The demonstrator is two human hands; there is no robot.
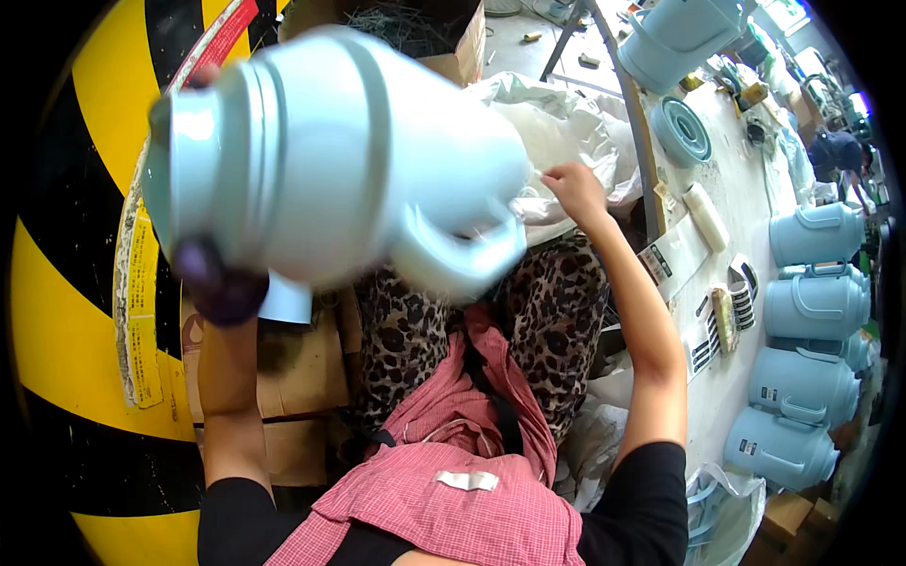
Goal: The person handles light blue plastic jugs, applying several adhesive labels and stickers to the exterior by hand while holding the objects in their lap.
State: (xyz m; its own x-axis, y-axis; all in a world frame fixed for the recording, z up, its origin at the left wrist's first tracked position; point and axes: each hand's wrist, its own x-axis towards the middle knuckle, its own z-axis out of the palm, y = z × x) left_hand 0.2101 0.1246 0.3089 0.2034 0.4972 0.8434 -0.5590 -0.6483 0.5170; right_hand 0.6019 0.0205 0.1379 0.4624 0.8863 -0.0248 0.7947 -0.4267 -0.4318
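Observation:
A large light-blue insulated jug (321,160) lies tilted on its side in the air before me, smeared by motion. Its wide mouth points left, and its handle (462,255) hangs on the lower side. My left hand (219,278), in a dark purple covering, grips the jug around its neck; a fingertip shows above the rim. Near the jug's base, apart from it, is my right hand (578,193), bare, with thumb and fingers pinched together. Whatever that pinch may hold is too small to make out. Behind it sits a white plastic bag (604,132).
Along the right runs a worktable (694,288) with a round blue lid piece (681,130), a white roll (706,217) and printed label sheets (703,344). Several blue jugs (812,307) line its far side. A yellow-black striped surface (75,311) borders my left; cardboard boxes (302,368) stand below.

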